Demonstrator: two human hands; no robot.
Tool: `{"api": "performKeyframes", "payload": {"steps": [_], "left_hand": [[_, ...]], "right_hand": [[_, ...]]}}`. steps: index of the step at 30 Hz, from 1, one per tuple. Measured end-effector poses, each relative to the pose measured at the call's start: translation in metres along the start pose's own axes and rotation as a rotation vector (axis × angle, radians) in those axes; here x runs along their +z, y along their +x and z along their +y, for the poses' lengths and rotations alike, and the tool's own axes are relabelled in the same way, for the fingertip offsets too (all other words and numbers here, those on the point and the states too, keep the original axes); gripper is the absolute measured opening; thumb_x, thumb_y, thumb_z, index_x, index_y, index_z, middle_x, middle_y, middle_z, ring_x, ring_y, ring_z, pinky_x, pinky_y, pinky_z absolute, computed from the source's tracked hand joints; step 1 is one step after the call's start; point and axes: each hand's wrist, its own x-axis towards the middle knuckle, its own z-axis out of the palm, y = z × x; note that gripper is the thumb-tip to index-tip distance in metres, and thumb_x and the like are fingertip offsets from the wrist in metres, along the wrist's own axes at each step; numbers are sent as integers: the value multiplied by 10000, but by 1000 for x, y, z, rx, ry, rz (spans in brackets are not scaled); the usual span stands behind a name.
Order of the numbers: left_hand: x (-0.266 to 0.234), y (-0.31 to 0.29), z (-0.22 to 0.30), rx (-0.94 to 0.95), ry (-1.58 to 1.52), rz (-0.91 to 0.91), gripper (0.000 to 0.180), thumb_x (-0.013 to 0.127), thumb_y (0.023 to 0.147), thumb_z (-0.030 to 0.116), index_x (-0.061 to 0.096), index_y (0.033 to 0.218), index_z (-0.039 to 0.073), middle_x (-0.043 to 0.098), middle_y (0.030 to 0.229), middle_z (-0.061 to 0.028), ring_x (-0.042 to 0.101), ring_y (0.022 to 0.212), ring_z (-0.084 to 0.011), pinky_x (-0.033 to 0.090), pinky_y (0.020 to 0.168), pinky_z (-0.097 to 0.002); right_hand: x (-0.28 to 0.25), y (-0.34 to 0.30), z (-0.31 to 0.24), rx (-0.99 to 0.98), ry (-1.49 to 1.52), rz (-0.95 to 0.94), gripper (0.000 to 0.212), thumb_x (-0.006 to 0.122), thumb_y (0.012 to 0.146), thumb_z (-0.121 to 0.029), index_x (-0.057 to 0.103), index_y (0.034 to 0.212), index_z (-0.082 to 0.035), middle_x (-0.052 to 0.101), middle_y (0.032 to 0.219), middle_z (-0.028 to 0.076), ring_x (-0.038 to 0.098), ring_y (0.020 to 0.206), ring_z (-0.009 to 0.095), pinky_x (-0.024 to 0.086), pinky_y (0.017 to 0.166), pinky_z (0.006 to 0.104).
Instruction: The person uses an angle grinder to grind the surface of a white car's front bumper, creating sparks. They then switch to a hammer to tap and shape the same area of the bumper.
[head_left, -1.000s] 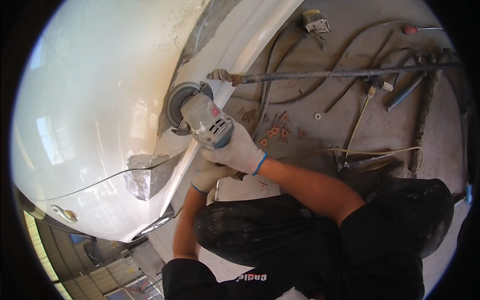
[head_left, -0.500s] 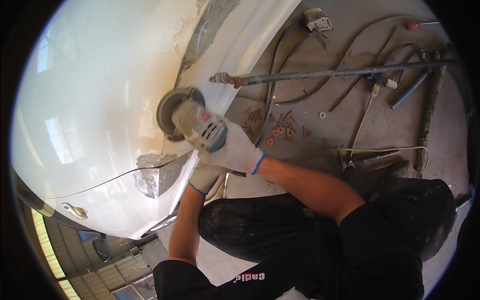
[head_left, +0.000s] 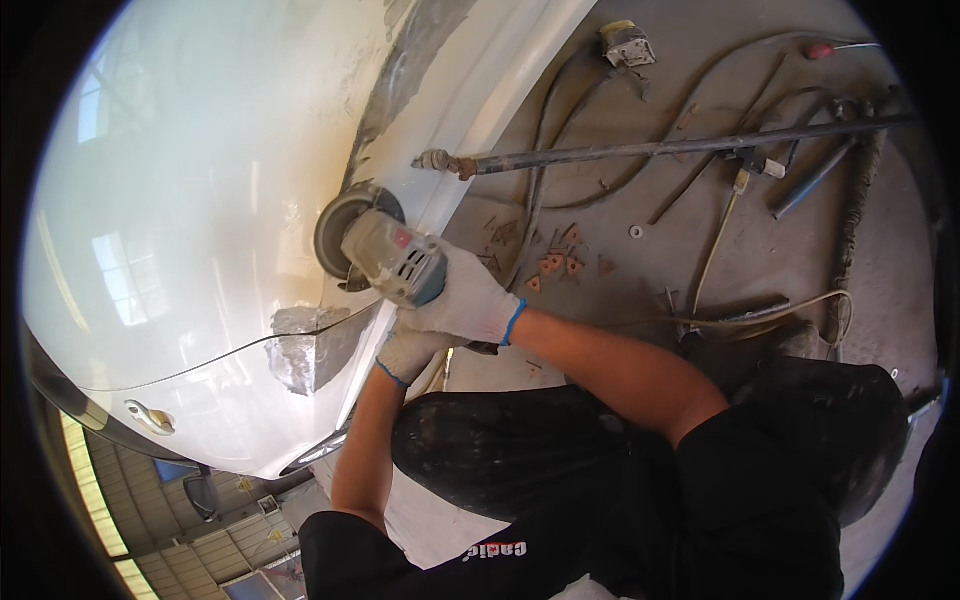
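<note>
In the middle of the frame, my gloved right hand point(head_left: 465, 300) is closed around the body of the grey angle grinder point(head_left: 390, 255). My left hand point(head_left: 410, 353), also gloved, is just below it and to its left, closed at the rear part of the same tool; its fingers are mostly hidden, so their exact grip I cannot tell. The grinder is left of the centre of the frame, and its round disc point(head_left: 335, 235) is set at the white car panel point(head_left: 200, 180), just beside the sill point(head_left: 485, 130). Whether the disc is touching the paint, I cannot tell.

Above the disc, a grey bare strip point(head_left: 400, 85) runs toward the top edge of the frame. Below it there is a bare metal patch point(head_left: 300, 360), crossed by a seam. At the lower left is a door handle point(head_left: 150, 417).

On the right side, a long dark bar point(head_left: 620, 152) reaches from the right edge to the sill. Under this bar, small rusty triangular pieces point(head_left: 552, 263) lie on the grey floor point(head_left: 690, 235), near a pale washer point(head_left: 636, 232).
</note>
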Motion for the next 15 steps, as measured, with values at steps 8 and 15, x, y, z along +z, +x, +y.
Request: {"api": "performKeyframes", "payload": {"steps": [8,15], "left_hand": [[3,-12,1,28,77,-9,604,894,701,187,628,1219,28,666,1167,-76,624,1095,-168,522,934,-326],[-23,-11,101,-435,-430,-56,521,854,713,106,640,1177,4,687,1094,-71,649,1005,-165,543,851,-317]], "right_hand": [[6,-5,6,2,-122,20,628,826,694,-210,549,1208,23,694,1068,154,679,1000,217,526,913,330],[-7,-2,-4,94,124,0,509,798,728,-130,621,1189,-6,690,1069,52,630,979,119,513,895,296]]}}
